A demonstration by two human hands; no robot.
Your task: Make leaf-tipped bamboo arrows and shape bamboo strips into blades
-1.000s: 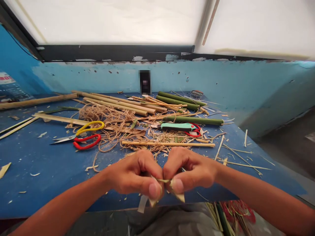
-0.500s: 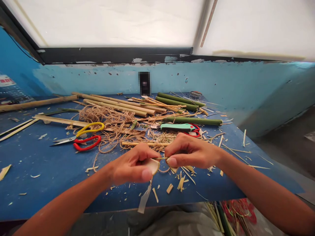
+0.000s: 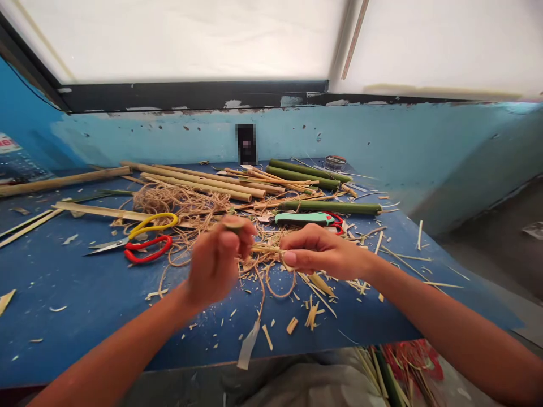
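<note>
My left hand (image 3: 220, 257) is raised and turned, its fingers curled around a small bamboo piece (image 3: 233, 226) whose end shows between the fingertips. Motion blurs this hand a little. My right hand (image 3: 324, 251) pinches a small pale bamboo piece (image 3: 289, 267) between thumb and fingers, most of it hidden by them. A loop of twine (image 3: 280, 295) hangs or lies just below the hands; where it is fastened I cannot tell. Behind my left hand, a thin bamboo stick (image 3: 267, 249) partly shows.
Scissors (image 3: 148, 249) with yellow and red handles lie left of the hands, beside tangled twine (image 3: 182, 203). A mint-green folding tool (image 3: 303, 219), bamboo poles (image 3: 203, 181) and green bamboo (image 3: 331, 208) lie behind. Shavings litter the blue table (image 3: 127, 305).
My left hand has lifted and rolled over, drawing away from my right hand with its bamboo piece. My right hand has shifted slightly up and left, still pinching.
</note>
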